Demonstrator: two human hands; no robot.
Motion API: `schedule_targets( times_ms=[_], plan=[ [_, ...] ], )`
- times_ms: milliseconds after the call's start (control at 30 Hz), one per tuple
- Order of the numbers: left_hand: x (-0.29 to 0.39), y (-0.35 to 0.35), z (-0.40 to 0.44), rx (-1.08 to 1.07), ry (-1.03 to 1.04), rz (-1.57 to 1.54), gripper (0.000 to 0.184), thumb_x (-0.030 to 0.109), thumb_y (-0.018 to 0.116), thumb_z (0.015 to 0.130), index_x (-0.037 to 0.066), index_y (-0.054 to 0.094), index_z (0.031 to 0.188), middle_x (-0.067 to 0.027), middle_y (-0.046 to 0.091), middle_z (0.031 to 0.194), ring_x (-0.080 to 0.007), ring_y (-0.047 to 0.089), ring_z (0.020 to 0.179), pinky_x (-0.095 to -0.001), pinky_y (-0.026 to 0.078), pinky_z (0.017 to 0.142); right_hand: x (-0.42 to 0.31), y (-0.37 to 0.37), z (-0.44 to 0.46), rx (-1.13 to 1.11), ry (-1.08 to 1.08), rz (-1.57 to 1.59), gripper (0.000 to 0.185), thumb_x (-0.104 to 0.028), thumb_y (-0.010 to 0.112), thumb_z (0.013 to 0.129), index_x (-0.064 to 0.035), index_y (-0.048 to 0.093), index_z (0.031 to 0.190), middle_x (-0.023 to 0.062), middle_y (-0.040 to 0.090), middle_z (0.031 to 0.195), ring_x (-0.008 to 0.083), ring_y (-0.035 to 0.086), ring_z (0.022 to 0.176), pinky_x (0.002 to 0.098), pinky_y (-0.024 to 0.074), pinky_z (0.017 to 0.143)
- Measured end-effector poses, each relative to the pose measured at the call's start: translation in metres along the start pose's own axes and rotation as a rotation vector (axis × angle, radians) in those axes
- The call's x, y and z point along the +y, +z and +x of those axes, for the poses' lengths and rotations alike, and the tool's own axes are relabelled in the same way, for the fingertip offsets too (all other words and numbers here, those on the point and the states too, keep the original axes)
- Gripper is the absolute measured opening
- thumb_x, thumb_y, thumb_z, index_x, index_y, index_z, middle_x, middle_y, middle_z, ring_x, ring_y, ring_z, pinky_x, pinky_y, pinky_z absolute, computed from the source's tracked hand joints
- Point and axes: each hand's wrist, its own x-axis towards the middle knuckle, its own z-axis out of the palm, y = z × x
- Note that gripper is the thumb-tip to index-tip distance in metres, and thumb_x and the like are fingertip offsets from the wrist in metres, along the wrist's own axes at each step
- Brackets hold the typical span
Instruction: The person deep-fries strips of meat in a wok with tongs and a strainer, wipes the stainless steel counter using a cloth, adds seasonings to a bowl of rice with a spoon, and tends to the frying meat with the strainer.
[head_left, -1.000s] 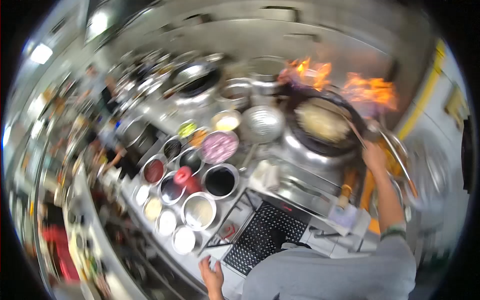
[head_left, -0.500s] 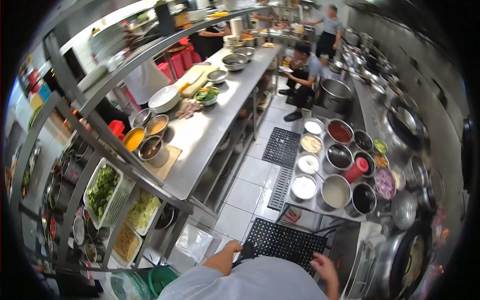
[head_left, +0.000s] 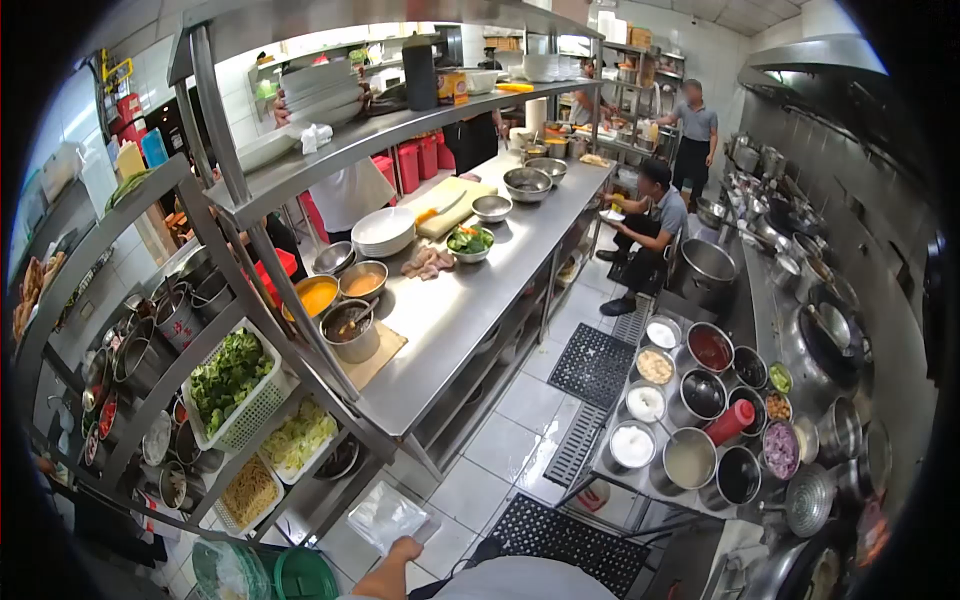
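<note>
Head view: clear plastic pack [head_left: 383, 512] sits below the steel bench's [head_left: 455, 318] near corner, long axis slanting upper left to lower right. Left hand [head_left: 405, 549] at its near edge, forearm [head_left: 381, 578] angled up-right (can't tell if fingers pinch it).

Just off the near end of the steel prep table [head_left: 475, 300], the person's left hand [head_left: 405, 548] overlaps the edge of a clear plastic bag [head_left: 380, 512]; whether it grips cannot be told. On the table sit stacked white plates [head_left: 383, 232], raw meat [head_left: 428, 263] and a vegetable bowl [head_left: 470, 241]. Left of the table, broccoli [head_left: 232, 370] fills a white basket [head_left: 247, 422]. Right of it, a red squeeze bottle [head_left: 730, 422] leans among sauce pots [head_left: 676, 482]; farther along, a seated co-worker [head_left: 652, 225] holds a white dish [head_left: 611, 214].
</note>
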Motion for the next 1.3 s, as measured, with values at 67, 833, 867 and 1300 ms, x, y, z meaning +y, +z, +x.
schedule_targets(
  times_ms=[67, 833, 867, 1300],
  plan=[
    [0.032, 0.016, -0.015, -0.040, 0.052, 0.008, 0.055, 0.045, 0.059, 0.082, -0.002, 0.070, 0.109, -0.0237, 0.064, 0.122, -0.0360, 0.061, 0.115, -0.0422, 0.047, 0.100, -0.019, -0.010, 0.025, 0.028, -0.092, 0.032, 0.023, -0.023, 0.066, 0.089, -0.0034, 0.067, 0.101, 0.0129, 0.070, 0.088, 0.0258, 0.068, 0.071, 0.0387, 0.0560, 0.063],
    [-0.008, 0.158, -0.164, -0.124, -0.183, -0.172, 0.054, 0.053, 0.059, 0.083, 0.008, 0.074, 0.107, -0.0184, 0.070, 0.110, -0.0338, 0.064, 0.108, -0.0421, 0.049, 0.096, -0.131, -0.048, 0.133, -0.395, -0.071, -0.053, 0.019, -0.020, 0.056, 0.090, -0.0054, 0.068, 0.093, 0.0158, 0.069, 0.086, 0.0320, 0.067, 0.073, 0.0459, 0.0545, 0.064],
    [-0.008, 0.157, -0.163, -0.100, -0.155, -0.192, 0.054, 0.053, 0.058, 0.083, 0.008, 0.074, 0.107, -0.0183, 0.070, 0.110, -0.0339, 0.064, 0.108, -0.0421, 0.048, 0.096, -0.143, -0.046, 0.135, -0.394, -0.088, -0.057, 0.020, -0.021, 0.056, 0.090, -0.0051, 0.068, 0.093, 0.0162, 0.068, 0.086, 0.0323, 0.067, 0.074, 0.0461, 0.0543, 0.064],
    [0.032, -0.111, -0.111, 0.627, 0.152, -0.573, 0.032, 0.028, 0.059, 0.090, 0.001, 0.068, 0.104, -0.0162, 0.072, 0.099, -0.0295, 0.068, 0.087, -0.0392, 0.053, 0.081, -0.167, 0.022, 0.108, -0.244, -0.319, 0.014, 0.026, -0.024, 0.055, 0.088, -0.0024, 0.069, 0.087, 0.0218, 0.068, 0.087, 0.0364, 0.065, 0.077, 0.0491, 0.0516, 0.071]
  ],
)
